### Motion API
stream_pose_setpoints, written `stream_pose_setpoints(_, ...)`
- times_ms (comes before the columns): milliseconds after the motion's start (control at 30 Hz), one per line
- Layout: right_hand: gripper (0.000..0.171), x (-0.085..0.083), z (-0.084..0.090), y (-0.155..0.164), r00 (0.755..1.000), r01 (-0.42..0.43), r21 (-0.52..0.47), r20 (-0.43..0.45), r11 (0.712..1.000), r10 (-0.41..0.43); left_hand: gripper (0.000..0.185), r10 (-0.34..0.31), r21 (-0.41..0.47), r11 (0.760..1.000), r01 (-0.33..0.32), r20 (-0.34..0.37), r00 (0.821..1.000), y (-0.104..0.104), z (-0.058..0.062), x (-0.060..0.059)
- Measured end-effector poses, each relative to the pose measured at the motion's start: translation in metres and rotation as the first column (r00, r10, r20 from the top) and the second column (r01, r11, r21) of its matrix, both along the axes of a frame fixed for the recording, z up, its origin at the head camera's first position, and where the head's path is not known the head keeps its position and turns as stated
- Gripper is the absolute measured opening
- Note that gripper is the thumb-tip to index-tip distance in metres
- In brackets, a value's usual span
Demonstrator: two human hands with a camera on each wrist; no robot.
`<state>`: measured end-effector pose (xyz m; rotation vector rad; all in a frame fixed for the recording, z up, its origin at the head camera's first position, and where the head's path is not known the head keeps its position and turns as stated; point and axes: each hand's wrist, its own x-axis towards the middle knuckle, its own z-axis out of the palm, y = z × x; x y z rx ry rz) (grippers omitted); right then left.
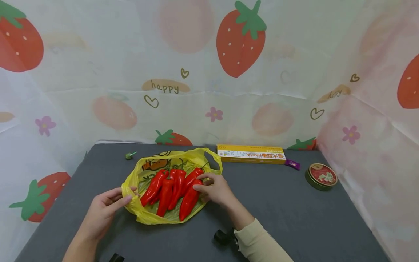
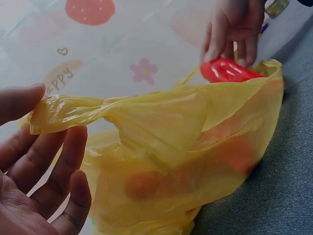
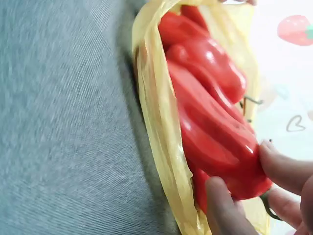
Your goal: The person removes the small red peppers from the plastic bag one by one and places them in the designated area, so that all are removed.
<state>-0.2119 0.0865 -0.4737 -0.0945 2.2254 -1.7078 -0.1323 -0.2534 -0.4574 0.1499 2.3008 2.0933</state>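
Peppers (image 1: 166, 194), red and glossy, are heaped in an open yellow plastic bag (image 1: 147, 217), which is set on a dark grey tabletop (image 1: 288, 211). The hands are held apart, at opposite sides of the bag. Its left edge is pinched between thumb and fingers of the left hand (image 1: 106, 207). At the right side, one held pepper (image 1: 189, 202) is gripped near its stem end by the thumb and fingers of the right hand (image 1: 214, 187); whether its weight is borne by the bag cannot be told. Behind the bag, a small green object (image 1: 130, 156) is seen at the left and a pasta box (image 1: 251, 154) at the right. Beside the box a purple packet (image 1: 292, 164) is placed, and farther right a round tin (image 1: 322, 176). The tabletop is backed by strawberry-printed cloth (image 1: 294, 54).
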Motion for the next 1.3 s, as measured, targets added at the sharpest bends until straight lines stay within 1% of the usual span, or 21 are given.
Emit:
stream_pose_setpoints(67,0.037,0.0,0.002,0.002,1.0,0.008,-0.055,-0.005,0.998,-0.008,0.036,-0.006,0.005,1.0,0.006,-0.004,1.0,0.0,0.0,-0.001)
stream_pose_setpoints(167,0.036,-0.001,0.004,0.007,0.999,0.008,-0.119,-0.034,0.993,-0.012,0.037,-0.01,-0.002,1.0,0.01,-0.005,1.0,0.0,0.0,-0.001)
stream_pose_setpoints(333,0.04,0.0,0.012,0.02,0.992,0.024,-0.134,-0.119,0.991,-0.04,0.039,-0.012,-0.009,1.0,0.012,0.008,1.0,-0.001,-0.003,-0.001)
stream_pose_setpoints(433,0.038,0.001,0.017,0.03,0.987,0.053,-0.113,-0.144,0.992,-0.069,0.038,-0.01,-0.008,1.0,0.01,0.015,1.0,-0.002,-0.003,-0.001)
stream_pose_setpoints(533,0.035,0.001,0.022,0.043,0.986,0.075,-0.089,-0.143,0.993,-0.087,0.038,-0.005,-0.022,1.0,0.005,0.009,1.0,-0.002,-0.004,-0.002)
stream_pose_setpoints(633,0.035,0.003,0.026,0.056,0.986,0.087,-0.069,-0.14,0.994,-0.096,0.038,-0.001,-0.032,0.999,0.001,0.003,1.0,-0.002,-0.004,-0.002)
stream_pose_setpoints(733,0.037,0.006,0.03,0.072,0.984,0.091,-0.061,-0.146,0.994,-0.099,0.038,0.001,-0.027,1.0,-0.001,-0.001,1.0,-0.002,-0.003,-0.002)
stream_pose_setpoints(867,0.037,0.013,0.036,0.096,0.98,0.108,-0.021,-0.167,0.994,-0.11,0.037,0.001,-0.011,1.0,-0.001,-0.004,1.0,0.0,-0.003,-0.002)
stream_pose_setpoints(1067,0.042,0.022,0.035,0.133,0.972,0.146,0.046,-0.192,0.988,-0.134,0.036,0.013,-0.002,1.0,-0.013,0.009,1.0,0.001,0.0,-0.004)
stream_pose_setpoints(1300,0.046,0.026,0.032,0.168,0.969,0.132,0.088,-0.223,0.987,-0.11,0.036,0.01,-0.004,1.0,-0.01,0.009,1.0,-0.003,0.0,-0.001)
